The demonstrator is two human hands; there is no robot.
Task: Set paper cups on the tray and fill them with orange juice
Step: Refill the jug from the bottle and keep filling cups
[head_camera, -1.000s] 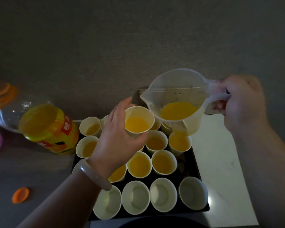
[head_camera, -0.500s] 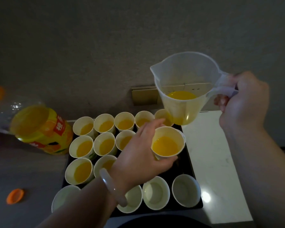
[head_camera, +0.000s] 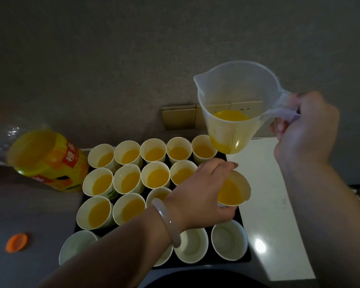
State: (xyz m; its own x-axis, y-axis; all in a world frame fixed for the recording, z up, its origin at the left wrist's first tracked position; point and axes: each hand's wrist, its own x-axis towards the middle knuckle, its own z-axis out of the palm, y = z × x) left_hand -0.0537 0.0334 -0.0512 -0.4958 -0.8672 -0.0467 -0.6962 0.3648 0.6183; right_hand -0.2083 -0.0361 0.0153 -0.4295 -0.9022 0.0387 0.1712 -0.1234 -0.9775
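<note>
Grey wall (head_camera: 112, 59) rises behind your dark desk (head_camera: 19, 206), which carries a black tray (head_camera: 246, 259) of paper cups. Your left hand (head_camera: 197, 196) curls its fingers (head_camera: 220, 166) round a filled cup (head_camera: 235, 190) at the right end of the third row, tilted; whether it touches the tray I cannot tell. Your right hand (head_camera: 306, 129) grips the handle of the clear jug (head_camera: 233, 104), held above the tray's far right corner, a little juice inside. The near-row cups (head_camera: 229, 242) stand empty. A juice bottle (head_camera: 50, 161) stands left of the tray, and an orange cap (head_camera: 17, 242) lies nearer you.
</note>
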